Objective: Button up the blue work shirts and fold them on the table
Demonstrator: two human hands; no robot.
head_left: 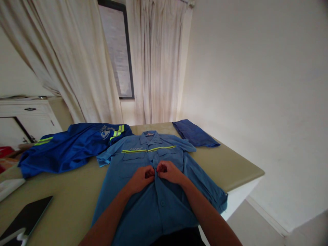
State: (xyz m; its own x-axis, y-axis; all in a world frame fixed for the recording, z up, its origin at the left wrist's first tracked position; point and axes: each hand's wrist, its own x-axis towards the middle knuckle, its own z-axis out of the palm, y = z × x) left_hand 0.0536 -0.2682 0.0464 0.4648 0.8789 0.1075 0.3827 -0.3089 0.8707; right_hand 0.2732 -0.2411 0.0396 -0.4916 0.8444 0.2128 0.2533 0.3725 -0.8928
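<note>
A blue work shirt (133, 167) with a yellow chest stripe lies face up, its collar pointing away from me. Its lower part hangs toward me over the table's near edge. My left hand (142, 177) pinches the front placket near the middle of the shirt. Right beside it, my right hand (169, 172) pinches the other side of the same placket. The fingertips almost meet, and whatever button is between them is hidden. Lower on the placket a button shows. One sleeve spreads to the right, over the table edge.
A bright blue garment (69, 150) with reflective bands lies on the left. Folded dark blue cloth (196, 133) rests at the back right of the table (241, 171). A dark flat tablet-like object (28, 217) is at the lower left. Curtains (159, 61) hang behind.
</note>
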